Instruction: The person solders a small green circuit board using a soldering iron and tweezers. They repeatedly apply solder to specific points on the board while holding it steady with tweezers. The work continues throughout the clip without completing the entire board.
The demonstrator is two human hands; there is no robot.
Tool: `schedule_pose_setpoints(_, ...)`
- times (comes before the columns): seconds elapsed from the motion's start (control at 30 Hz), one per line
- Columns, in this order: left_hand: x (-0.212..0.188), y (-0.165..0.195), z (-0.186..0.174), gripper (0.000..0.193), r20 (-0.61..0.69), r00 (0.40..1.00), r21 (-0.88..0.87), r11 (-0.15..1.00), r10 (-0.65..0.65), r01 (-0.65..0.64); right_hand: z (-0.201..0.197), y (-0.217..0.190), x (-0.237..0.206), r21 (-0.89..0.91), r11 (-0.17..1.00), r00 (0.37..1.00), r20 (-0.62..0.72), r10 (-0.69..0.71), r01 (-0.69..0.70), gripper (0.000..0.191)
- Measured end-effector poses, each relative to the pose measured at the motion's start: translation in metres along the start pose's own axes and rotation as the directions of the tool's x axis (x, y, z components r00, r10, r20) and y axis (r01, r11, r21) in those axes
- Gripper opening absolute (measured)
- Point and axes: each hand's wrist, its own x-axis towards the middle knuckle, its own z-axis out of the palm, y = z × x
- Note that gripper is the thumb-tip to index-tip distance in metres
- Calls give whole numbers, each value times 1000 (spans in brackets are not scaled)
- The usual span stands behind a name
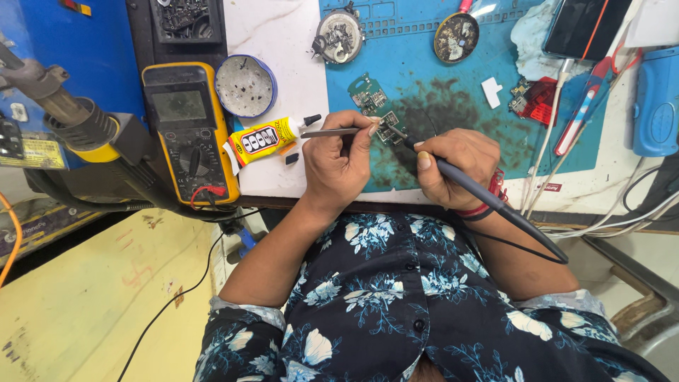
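My left hand (339, 161) pinches metal tweezers (327, 132) whose tips reach a small green circuit board (391, 131) on the blue work mat (453, 78). My right hand (456, 166) grips a dark soldering iron (488, 198) like a pen, its tip touching the same board. The iron's cable trails back past my right wrist. A second green circuit board (368, 95) lies just beyond the first.
A yellow multimeter (187, 131) and a yellow glue tube (265, 139) lie left of my hands. A round blue-rimmed tin (245, 85), two small round dishes of parts (339, 35), a hot-air nozzle (67, 113), a phone (583, 27), a red part (539, 99) and white cables (608, 219) surround the mat.
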Motion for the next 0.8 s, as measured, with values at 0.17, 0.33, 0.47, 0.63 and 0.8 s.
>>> schedule_pose_setpoints(0.17,0,0,1,9,-3,1000,8,1000,-4,4,-1,2,-1,17,1000,1000,-14,-12,12,5)
schedule_pose_setpoints(0.33,0,-1,1,9,-5,1000,-2,1000,17,-17,0,2,-2,17,1000,1000,-28,-7,8,4)
schedule_pose_setpoints(0.47,0,-1,1,9,-6,1000,2,1000,5,-5,0,2,-1,9,1000,1000,-20,-6,6,3)
schedule_pose_setpoints(0.63,0,-1,1,9,-4,1000,0,1000,3,-3,0,2,-1,10,1000,1000,-8,-5,5,4)
schedule_pose_setpoints(0.8,0,-2,0,9,-5,1000,7,1000,18,-18,0,2,-1,5,1000,1000,-7,-3,3,5)
